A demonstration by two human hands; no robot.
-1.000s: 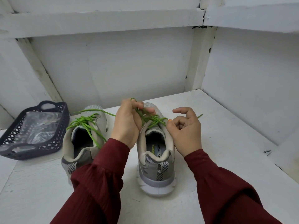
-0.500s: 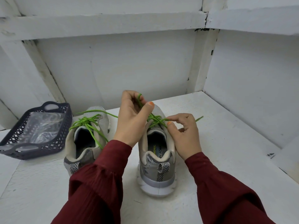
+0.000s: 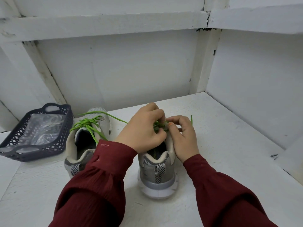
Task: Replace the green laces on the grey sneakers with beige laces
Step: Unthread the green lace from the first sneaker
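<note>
— On the white painted tabletop [image 3: 229, 153], right in front of you, stands the grey sneaker with the beige padded collar [image 3: 157, 174], heel toward you. It has a black-and-white herringbone pull tab, a silver heel band and a white sole.
— And my hands?
— Your left hand [image 3: 142, 130] and right hand [image 3: 185, 138] meet over its tongue, fingers curled, fingertips pinching the bunched green cord lace [image 3: 158, 124]. One lace end sticks up past your right knuckles.
— The other shoe?
— The second grey sneaker [image 3: 98, 118] stands just to the left, its green lace [image 3: 85, 123] knotted, ends trailing. Beside it sits a dark lattice plastic basket [image 3: 32, 151] holding crinkled clear plastic.
— Any writing?
— Your hands cover most of the insole print, so you cannot read it.
</note>
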